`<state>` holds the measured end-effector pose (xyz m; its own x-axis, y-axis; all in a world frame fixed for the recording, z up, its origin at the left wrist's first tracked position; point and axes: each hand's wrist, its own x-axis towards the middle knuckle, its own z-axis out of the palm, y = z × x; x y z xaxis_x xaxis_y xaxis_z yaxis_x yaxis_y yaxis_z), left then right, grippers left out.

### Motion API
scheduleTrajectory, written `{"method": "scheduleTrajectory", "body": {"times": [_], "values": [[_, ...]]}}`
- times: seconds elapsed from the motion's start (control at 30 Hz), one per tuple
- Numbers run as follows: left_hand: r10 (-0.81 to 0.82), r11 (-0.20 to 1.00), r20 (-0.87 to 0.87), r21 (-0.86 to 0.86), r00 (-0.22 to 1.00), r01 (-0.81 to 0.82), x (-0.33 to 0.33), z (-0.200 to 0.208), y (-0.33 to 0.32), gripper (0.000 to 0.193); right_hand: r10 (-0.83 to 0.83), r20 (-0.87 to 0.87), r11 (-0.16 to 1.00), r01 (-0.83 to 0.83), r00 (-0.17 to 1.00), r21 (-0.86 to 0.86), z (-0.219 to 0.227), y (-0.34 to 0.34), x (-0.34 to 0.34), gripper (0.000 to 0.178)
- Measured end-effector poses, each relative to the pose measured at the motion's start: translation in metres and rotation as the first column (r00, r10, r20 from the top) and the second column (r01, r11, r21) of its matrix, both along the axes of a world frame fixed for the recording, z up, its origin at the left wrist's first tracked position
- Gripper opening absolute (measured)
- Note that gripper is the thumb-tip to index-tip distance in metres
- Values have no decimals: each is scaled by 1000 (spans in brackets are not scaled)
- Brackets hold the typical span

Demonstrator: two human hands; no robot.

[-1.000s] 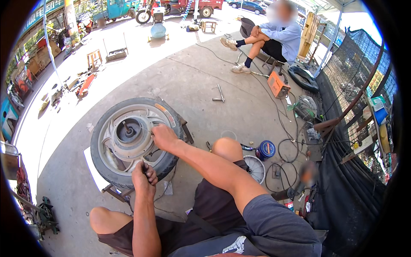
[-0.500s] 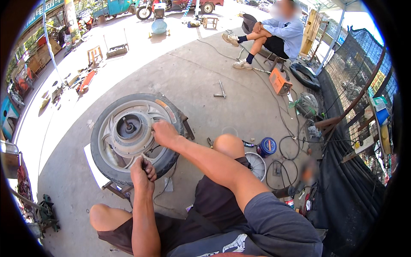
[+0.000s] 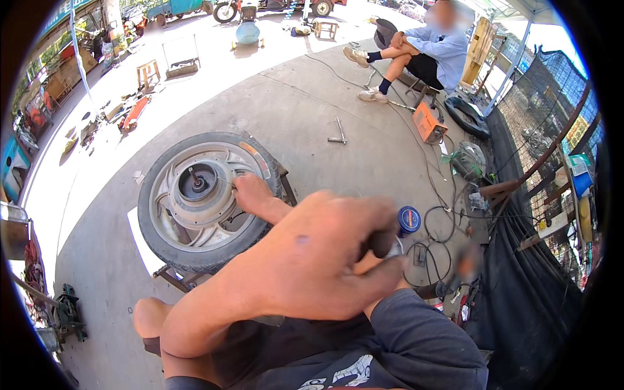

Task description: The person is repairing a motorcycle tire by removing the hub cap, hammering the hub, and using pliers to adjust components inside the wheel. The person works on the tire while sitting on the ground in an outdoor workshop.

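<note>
A spoked motor wheel with a black tyre lies flat on a low stand, its axle pointing up from the round hub. My right hand is at the hub's right edge, fingers pressed together; whatever they pinch is too small to make out. Large and blurred, my left hand is raised close in front of me, across my right forearm. Its fingers are bent, with the thumb apart from them, and nothing shows between. A short dark cable lies near the spokes below my right hand.
A T-shaped wrench lies on the concrete beyond the wheel. To the right are a blue-lidded tub, loose cables and an orange box-shaped machine. A seated person is at the far right, near a black tyre.
My left hand has left the lower edge of the hub and come up and to the right, close in front of me. The right hand stays at the hub's edge.
</note>
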<state>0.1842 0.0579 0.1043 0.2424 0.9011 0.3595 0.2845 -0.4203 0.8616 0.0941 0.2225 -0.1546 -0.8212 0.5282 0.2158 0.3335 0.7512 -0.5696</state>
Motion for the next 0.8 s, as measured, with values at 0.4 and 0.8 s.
{"method": "scheduleTrajectory", "body": {"times": [0.4,0.8], "values": [[-518,813,-374,64,769,579,98,41,6,19,-19,-11,996,20,1000,90,-3,8,5,20],[-428,892,-395,-39,813,450,76,39,16,16,-36,5,997,35,999,64,-2,8,4,19]]}}
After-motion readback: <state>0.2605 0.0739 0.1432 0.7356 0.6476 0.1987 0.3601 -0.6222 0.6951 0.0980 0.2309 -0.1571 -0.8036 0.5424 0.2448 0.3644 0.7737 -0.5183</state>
